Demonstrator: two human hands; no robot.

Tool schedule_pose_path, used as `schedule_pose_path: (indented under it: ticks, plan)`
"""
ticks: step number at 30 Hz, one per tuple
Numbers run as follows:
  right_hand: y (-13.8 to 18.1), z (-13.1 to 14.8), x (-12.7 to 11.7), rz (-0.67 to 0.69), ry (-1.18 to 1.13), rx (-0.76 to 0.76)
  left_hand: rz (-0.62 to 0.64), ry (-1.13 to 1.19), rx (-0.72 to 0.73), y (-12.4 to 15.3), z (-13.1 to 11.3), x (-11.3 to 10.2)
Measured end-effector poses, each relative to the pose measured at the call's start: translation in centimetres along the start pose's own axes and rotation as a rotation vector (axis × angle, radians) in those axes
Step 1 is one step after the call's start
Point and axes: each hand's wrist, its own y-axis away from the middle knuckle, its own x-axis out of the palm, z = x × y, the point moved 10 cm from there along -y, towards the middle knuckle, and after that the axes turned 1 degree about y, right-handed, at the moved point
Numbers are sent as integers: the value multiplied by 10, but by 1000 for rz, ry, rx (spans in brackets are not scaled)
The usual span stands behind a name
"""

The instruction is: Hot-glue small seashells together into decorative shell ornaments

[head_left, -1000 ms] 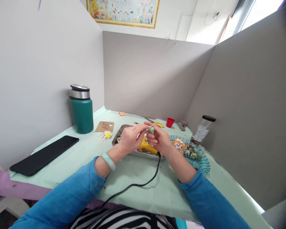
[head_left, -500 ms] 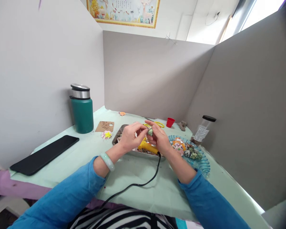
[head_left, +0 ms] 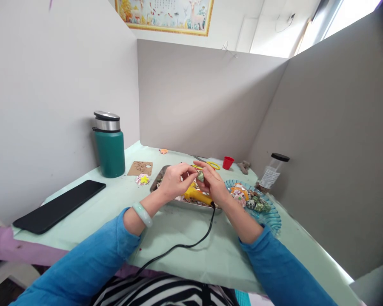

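Above a metal tray (head_left: 181, 205), my right hand (head_left: 215, 185) holds a small green, speckled, stone-like piece (head_left: 200, 176) between thumb and fingers. My left hand (head_left: 178, 182) meets it from the other side, thumb and forefinger pinched together at the piece's edge. Whether those fingertips grip something small is too fine to make out. Under both hands a yellow glue gun (head_left: 196, 194) lies across the tray among small loose bits, its black cord (head_left: 181, 246) running toward my lap.
At right, a blue scalloped plate (head_left: 274, 219) carries colourful pieces and speckled stones. Behind are yellow-handled scissors (head_left: 214, 165), a red cup (head_left: 228, 162) and a leaning jar (head_left: 271, 173). Leftward stand a green flask (head_left: 110, 148), brown card (head_left: 140, 168), flower piece (head_left: 143, 179) and black slab (head_left: 62, 206).
The green piece has turned or tilted slightly between my fingers. Both hands stay almost in the same place over the tray.
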Motion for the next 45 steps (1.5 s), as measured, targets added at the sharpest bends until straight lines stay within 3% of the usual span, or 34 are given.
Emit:
schedule_pose_path:
  ticks: [14,24,40,45]
  plan:
    - [0,0,-2,-27,9,16,3,48,-31,-1,5,1]
    - [-1,0,-4,-34,78,7,61,81,-142,0,20,8]
    - [-4,-3,-5,-48,120,13,29,115,-220,3,29,9]
    - [-5,-3,-9,-49,165,46,46,226,-367,5,42,14]
